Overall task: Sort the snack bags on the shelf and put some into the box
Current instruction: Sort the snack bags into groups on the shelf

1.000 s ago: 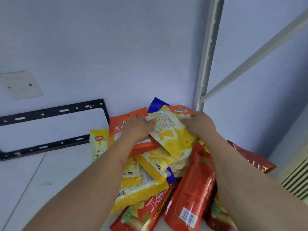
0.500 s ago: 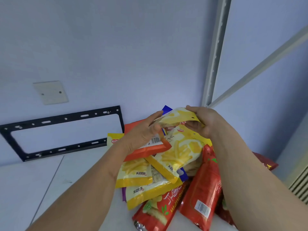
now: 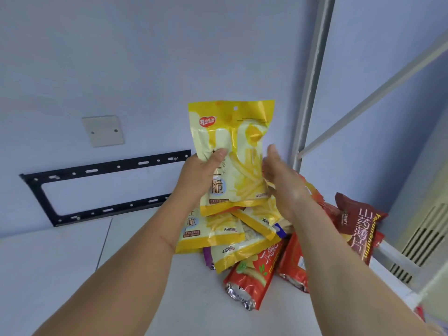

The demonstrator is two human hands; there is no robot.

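At the centre of the frame the left hand (image 3: 201,175) holds a yellow snack bag (image 3: 232,156) upright above the pile, its thumb pressed across the front of the pack and its fingers curled behind, gripping low on the left edge. The right hand (image 3: 282,183) stands just beside the bag's right edge with fingers nearly straight and relaxed; whether they touch the pack cannot be told, and it grips nothing. Below, in the lower centre, the rest of the snack bags (image 3: 244,241) lie heaped on the shelf (image 3: 72,263): more yellow packs of the same print, red ones (image 3: 252,275) at the front, and a dark red bag (image 3: 358,224) leaning at the right. The step in hand looks like lifting one bag clear and reading its face to decide where it belongs. To do that well, the grip wants to stay on the sealed margin or lower body of the pack, not squeezing the puffed middle (the contents look like brittle sticks, and would likely crush). The free right hand is best used to steady the far edge or to hold down the pile, since the yellow packs underneath overlap loosely and could slide towards the shelf's front edge. No box shows anywhere in view, so the carry will need a turn of the head first.
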